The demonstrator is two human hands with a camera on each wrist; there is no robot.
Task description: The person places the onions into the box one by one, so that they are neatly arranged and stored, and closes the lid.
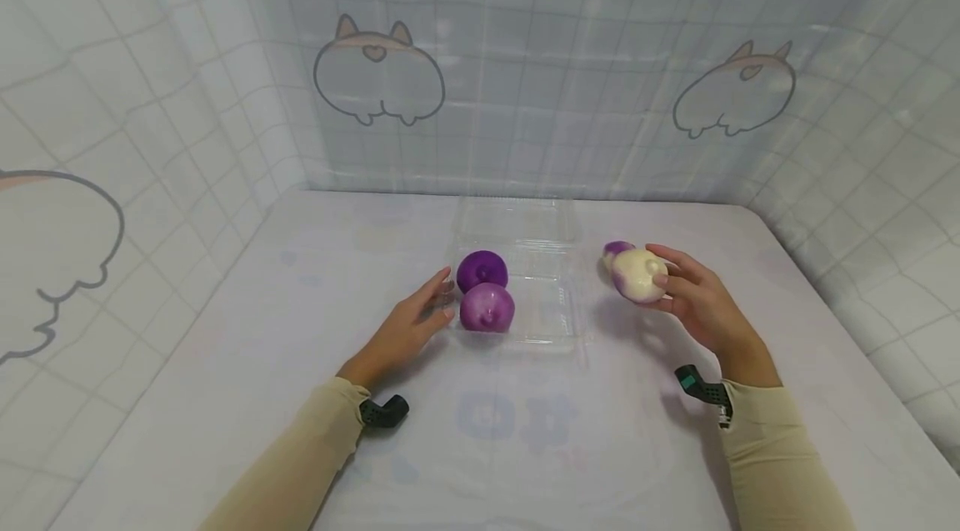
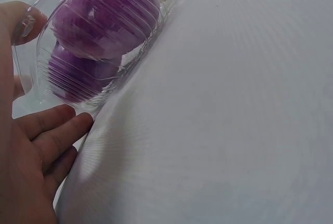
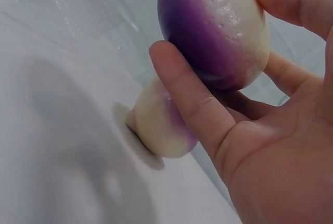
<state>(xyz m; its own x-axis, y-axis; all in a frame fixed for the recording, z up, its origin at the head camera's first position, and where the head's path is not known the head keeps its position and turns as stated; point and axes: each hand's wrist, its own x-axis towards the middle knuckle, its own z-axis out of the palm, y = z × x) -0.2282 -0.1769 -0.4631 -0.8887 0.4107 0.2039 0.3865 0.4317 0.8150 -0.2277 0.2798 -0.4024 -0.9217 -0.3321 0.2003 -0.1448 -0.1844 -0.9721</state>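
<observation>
A clear plastic clamshell box (image 1: 543,310) lies with its lid folded back. Two purple onion-like vegetables (image 1: 487,308) sit in its left half, one behind the other. My left hand (image 1: 408,323) is at the box's left side, fingers extended; in the left wrist view, fingertips (image 2: 83,122) come up to the ribbed plastic edge. My right hand (image 1: 701,298) holds a white-and-purple turnip (image 1: 637,276) between thumb and fingers, to the right of the box. Behind and below it, a second turnip (image 3: 161,122) rests on the table, partly hidden in the head view.
The hinged lid (image 1: 517,220) stretches toward the back edge of the white-covered table (image 1: 300,289). A tiled-pattern curtain (image 1: 540,97) with cartoon drawings hangs behind and along both sides. Each wrist wears a dark strap-mounted device (image 1: 384,412).
</observation>
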